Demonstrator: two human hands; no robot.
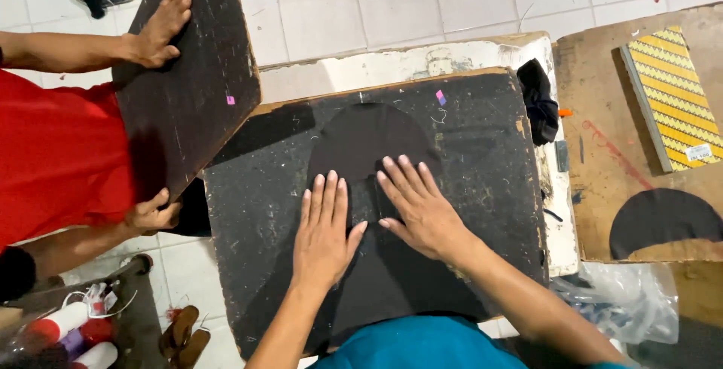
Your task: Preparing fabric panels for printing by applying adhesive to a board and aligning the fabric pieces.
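Left hand [322, 230] and right hand [418, 207] lie flat, fingers spread, gripping nothing, pressing a black fabric piece [369, 139] at the centre of a dark board [482, 188]. Bare board remains toward 3 and 9 o'clock. The fabric's near edge is hidden beneath the wearer's teal shirt. At 10 o'clock, another person in red tilts a second dark board [196, 90], overlapping the corner.

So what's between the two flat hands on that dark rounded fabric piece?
In the head view, only a narrow strip of the dark rounded fabric piece shows between the left hand and right hand; nothing else lies there.
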